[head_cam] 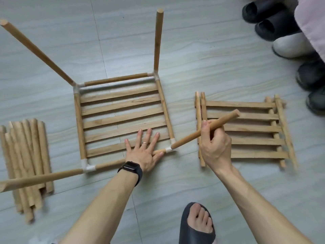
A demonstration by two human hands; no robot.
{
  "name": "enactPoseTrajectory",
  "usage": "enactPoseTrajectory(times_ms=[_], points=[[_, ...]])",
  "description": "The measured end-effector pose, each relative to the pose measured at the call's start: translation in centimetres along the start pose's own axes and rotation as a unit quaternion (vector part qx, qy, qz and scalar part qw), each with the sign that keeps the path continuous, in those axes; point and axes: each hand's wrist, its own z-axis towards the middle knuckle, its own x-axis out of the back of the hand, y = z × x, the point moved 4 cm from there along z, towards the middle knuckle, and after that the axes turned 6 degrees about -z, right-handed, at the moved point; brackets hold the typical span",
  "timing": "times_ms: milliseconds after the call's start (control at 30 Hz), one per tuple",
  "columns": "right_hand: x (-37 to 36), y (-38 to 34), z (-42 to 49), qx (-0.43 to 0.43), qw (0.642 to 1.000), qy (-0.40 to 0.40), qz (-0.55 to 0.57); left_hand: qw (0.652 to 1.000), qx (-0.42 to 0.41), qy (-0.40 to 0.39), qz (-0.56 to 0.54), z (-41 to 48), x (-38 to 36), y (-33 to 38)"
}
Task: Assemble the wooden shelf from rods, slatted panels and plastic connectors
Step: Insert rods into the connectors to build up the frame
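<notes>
Just right of the frame's centre, the rod [188, 138] slants with its lower tip at the white plastic connector [169, 149], on the near right corner of the shelf base [121, 118]. The right hand [215, 147] is curled round the rod's middle, fingers and thumb wrapped about it. The rod looks light, stiff and smooth, so a grip nearer the tip would probably steer it into the socket better. The push likely needs a firm press, since the plastic may fit tightly. The left hand [144, 152] lies flat with its fingers spread, pressing on the base's near slat and front rail and holding nothing. That should keep this light base from sliding. Three other corners carry upright rods, which could lever loose if the base tips. A stack of slatted panels [246, 131] lies at the right, and a bundle of spare rods [26, 159] lies at the left edge. All of it rests on a pale, smooth-looking floor [211, 59], probably slippery for bare wood. Dark and pale slippers [263, 16] crowd the upper right, and a slippered foot [197, 224] shows at the bottom.
</notes>
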Motion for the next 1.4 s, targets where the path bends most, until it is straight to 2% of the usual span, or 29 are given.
enactPoseTrajectory(times_ms=[167, 367, 533, 700, 767, 833, 900, 967, 1067, 1133, 1233, 1400], points=[[-0.8, -0.9, -0.7, 0.070, 0.997, -0.025, -0.025, 1.000, 0.014, 0.006, -0.001, -0.1, -0.3, 0.3], [0.4, 0.6, -1.1, 0.009, 0.999, 0.036, -0.009, 1.000, 0.015, -0.002, -0.003, 0.0, -0.5, 0.0], [0.5, 0.5, -1.5, 0.011, 0.999, 0.038, -0.031, 1.000, 0.016, -0.005, -0.010, 0.2, -0.6, 0.0], [1.0, 3.2, -0.7, -0.127, 0.990, 0.052, -0.013, 1.000, 0.014, -0.011, -0.013, 0.1, -0.4, 0.1], [1.6, 3.9, -0.8, -0.136, 0.989, 0.052, -0.014, 1.000, 0.012, -0.012, -0.017, 0.1, -0.4, 0.1], [1.8, 3.5, -1.4, -0.102, 0.993, 0.050, -0.013, 1.000, 0.013, -0.013, -0.017, 0.1, -0.5, 0.1], [1.4, 2.2, -2.1, -0.034, 0.999, 0.032, -0.007, 1.000, 0.015, -0.014, -0.017, 0.2, -0.5, 0.1], [0.6, 0.1, -3.0, 0.070, 0.997, 0.006, -0.013, 1.000, 0.016, -0.015, -0.017, 0.1, -0.5, 0.1], [-1.4, -1.6, -5.1, 0.237, 0.968, -0.042, -0.068, 0.999, 0.019, -0.018, -0.021, 0.1, -0.5, 0.1], [-2.4, -1.2, -6.0, 0.238, 0.964, -0.067, -0.092, 0.999, 0.021, -0.020, -0.021, 0.1, -0.5, 0.2], [-2.7, -0.4, -6.0, 0.187, 0.978, -0.067, -0.064, 0.999, 0.025, -0.019, -0.022, 0.1, -0.4, 0.3], [-3.0, -0.2, -5.6, 0.181, 0.980, -0.081, -0.031, 0.999, 0.028, -0.024, -0.020, 0.1, -0.2, 0.4]])
